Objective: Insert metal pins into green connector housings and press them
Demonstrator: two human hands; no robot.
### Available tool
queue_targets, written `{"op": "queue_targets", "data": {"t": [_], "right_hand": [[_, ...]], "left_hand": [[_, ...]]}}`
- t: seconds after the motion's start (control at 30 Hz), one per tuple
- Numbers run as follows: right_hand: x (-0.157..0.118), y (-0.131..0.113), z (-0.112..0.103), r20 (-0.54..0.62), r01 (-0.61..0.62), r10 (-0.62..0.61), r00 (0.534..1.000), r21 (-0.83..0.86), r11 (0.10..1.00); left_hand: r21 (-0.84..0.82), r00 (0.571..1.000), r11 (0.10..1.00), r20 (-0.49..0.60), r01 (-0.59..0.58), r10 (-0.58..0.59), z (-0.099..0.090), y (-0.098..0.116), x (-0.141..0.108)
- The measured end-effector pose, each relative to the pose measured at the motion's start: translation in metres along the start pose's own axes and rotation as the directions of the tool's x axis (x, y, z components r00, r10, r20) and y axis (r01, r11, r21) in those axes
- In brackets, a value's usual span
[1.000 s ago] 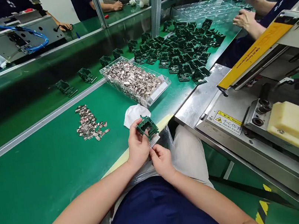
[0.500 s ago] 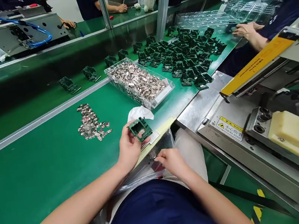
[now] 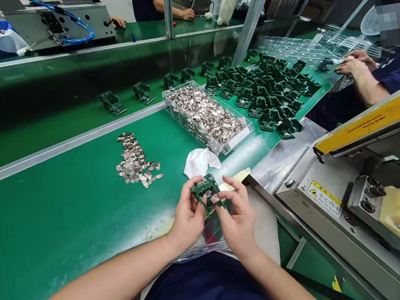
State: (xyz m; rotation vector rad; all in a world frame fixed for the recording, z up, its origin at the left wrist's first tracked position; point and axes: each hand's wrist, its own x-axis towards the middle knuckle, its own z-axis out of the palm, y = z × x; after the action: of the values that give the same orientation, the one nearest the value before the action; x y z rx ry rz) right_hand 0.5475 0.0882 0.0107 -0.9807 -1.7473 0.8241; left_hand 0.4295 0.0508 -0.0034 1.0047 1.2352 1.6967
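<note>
While 2 hands, left hand (image 3: 187,217) and right hand (image 3: 237,217), grip 1 green board (image 3: 207,194), clamped.

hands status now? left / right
Left hand: closed on the small green part, gripping its left side.
Right hand: fingers on the same part's right side, gripping it too.

My left hand (image 3: 187,217) and right hand (image 3: 237,217) meet at lower centre of the frame, fingers curled inward and pinching, forearms bare and angling up from the bottom edge.
</note>
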Motion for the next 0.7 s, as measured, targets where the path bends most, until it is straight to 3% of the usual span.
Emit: {"op": "queue_targets", "data": {"t": [0.1,0.23,0.5,0.6,0.7], "right_hand": [[-0.002,0.002,0.010,0.030,-0.018,0.019,0.999,-0.003,1.000],[-0.004,-0.001,0.015,-0.021,-0.058,0.058,0.998,0.038,0.998],[-0.005,-0.001,0.019,-0.027,-0.239,0.261,0.965,0.322,0.916],[-0.006,0.005,0.010,0.033,-0.285,0.307,0.951,0.477,0.832],[-0.003,0.007,-0.019,0.117,-0.224,0.192,0.974,0.416,0.882]], "left_hand": [[0.040,0.998,0.998,0.012,-0.056,0.055,-0.001,0.001,-0.002],[0.051,0.999,0.998,0.034,-0.034,0.033,0.000,0.001,-0.006],[0.063,0.999,0.997,0.017,-0.049,0.048,0.006,0.000,-0.011],[0.076,0.997,0.995,0.058,-0.060,0.056,0.007,0.001,-0.011],[0.103,0.992,0.994,0.121,-0.046,0.034,0.011,0.005,-0.009]]}}
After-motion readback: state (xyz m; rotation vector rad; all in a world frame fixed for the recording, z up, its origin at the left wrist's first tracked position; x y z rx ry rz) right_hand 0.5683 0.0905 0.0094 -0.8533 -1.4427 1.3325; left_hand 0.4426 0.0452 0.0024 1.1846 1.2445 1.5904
